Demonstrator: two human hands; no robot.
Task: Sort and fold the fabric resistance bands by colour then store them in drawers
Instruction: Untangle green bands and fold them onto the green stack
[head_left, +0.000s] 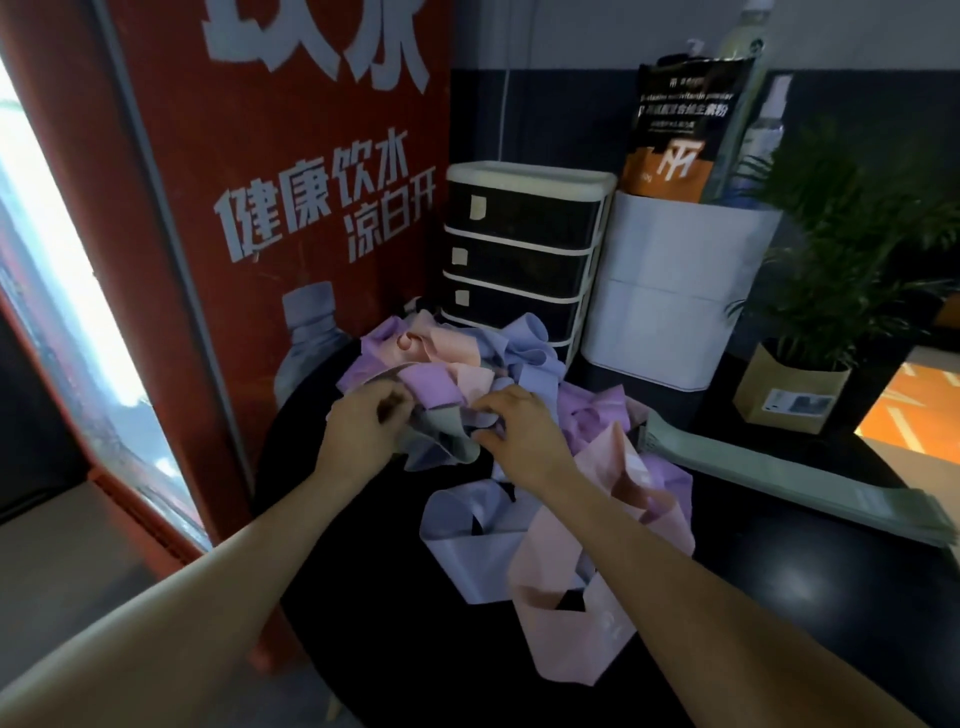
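Working from the biggest thing down, you have the dark counter (779, 597) under both forearms, and beyond your hands, against the wall, the drawer unit (519, 249) with four dark drawers that all look closed. To the right of your right hand lies a flat stack of grey-green bands (779, 473), already laid out straight.

The heap of fabric bands (467, 374) sits directly under and beyond your grip, a tangle of purple, pink, lavender-blue and grey-green loops. These are likely light and limp; they will not hold a shape, and one pulled loop will probably drag its neighbours with it. Nearer to you than your right hand, a lavender-blue band (467, 535) and a pink band (571, 597) lie loose and half opened on the counter.

Between your hands is the grey-green band (447, 431). Your left hand (363, 421) is curled on its left edge, fingers pinching the cloth. Your right hand (519, 421) is bent over its right side with fingertips pressed into the fabric; it seems to be gripping too, though the fingers are partly hidden in the folds.

Take it by the flat edges, not by a bunched middle, since a wide pinch at each end should let the loop hang straight and slide free. Lift slowly; the weave looks matte and grippy enough to snag the purple band (431, 387) lying just beyond your left hand.
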